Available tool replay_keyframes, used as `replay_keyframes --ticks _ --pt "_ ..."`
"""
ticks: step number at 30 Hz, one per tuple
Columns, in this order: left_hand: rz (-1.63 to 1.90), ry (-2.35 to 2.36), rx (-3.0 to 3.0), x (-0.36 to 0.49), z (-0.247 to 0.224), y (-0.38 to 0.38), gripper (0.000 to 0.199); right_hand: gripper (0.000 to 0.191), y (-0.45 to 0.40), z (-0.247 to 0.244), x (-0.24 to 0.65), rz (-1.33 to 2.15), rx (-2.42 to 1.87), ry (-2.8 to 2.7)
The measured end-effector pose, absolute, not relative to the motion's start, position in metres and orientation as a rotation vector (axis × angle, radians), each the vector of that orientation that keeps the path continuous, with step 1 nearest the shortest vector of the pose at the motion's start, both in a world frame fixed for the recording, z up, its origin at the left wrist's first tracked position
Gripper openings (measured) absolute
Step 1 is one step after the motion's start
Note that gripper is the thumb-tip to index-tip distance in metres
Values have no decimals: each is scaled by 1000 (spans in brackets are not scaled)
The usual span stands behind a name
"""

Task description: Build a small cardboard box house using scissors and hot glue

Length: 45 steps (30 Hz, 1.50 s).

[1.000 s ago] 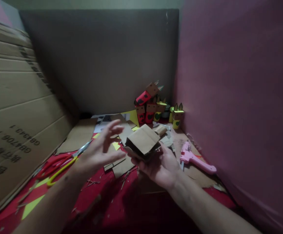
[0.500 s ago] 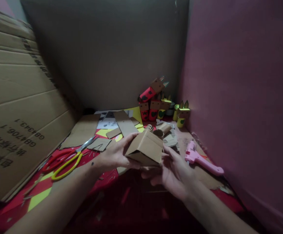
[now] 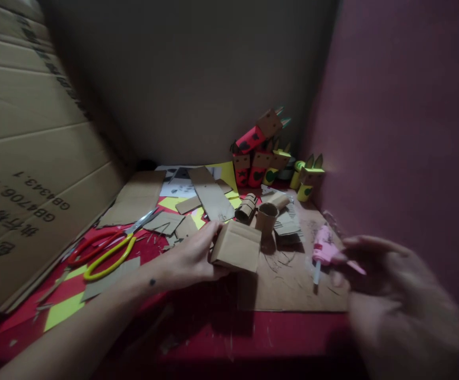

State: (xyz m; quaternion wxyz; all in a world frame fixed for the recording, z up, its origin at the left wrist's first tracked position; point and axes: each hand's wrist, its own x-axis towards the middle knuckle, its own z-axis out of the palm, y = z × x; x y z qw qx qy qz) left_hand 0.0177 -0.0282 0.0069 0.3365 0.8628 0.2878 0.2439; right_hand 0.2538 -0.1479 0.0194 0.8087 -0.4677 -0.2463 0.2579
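My left hand [image 3: 198, 256] grips a small folded cardboard box [image 3: 238, 245] by its left side, holding it above the front of the work area. My right hand [image 3: 395, 295], smeared by motion, is at the pink glue gun [image 3: 323, 248]. Its thumb and fingers are spread around the gun's handle, part of which they hide; whether they touch it I cannot tell. A glue stick [image 3: 316, 274] pokes out of the gun's back end. Just behind the box, a cardboard tube [image 3: 267, 219] stands upright, and another tube [image 3: 246, 207] with dark bands lies beside it.
Scissors [image 3: 111, 256] with red and yellow handles lie open on the red cloth [image 3: 198, 338] at left. A cardboard sheet [image 3: 288, 290] covers the right side. Several red and yellow animal figures [image 3: 261, 169] stand at the back. A large carton [image 3: 24, 158] and a pink wall [image 3: 403, 132] flank the space.
My right hand has let go of the cardboard box and moved right to the glue gun. My left hand keeps the box, now tilted differently. The view has shifted slightly.
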Motion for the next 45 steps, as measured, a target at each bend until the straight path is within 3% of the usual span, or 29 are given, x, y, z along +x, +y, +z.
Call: replay_keyframes --ticks 2,4,8,16,23,41,45 --pt "618 826 2320 14 3 -26 54 5 -152 22 255 432 -1041 -568" --pt "584 905 2404 16 4 -27 55 19 -152 15 250 481 -1192 -892" --pt "444 1003 2542 26 7 -34 61 35 -138 -11 234 931 -1325 -1167" --pt "497 1084 2543 32 10 -43 99 36 -124 -21 223 992 -1313 -1113" --pt "419 1116 2552 47 30 -50 70 38 -120 -25 218 1029 -1304 -1071" --pt "542 1094 2499 62 23 -52 65 42 -117 -33 220 1028 -1177 -915" --pt "683 1193 2430 68 18 -53 51 34 -118 -33 219 1098 -1156 -992"
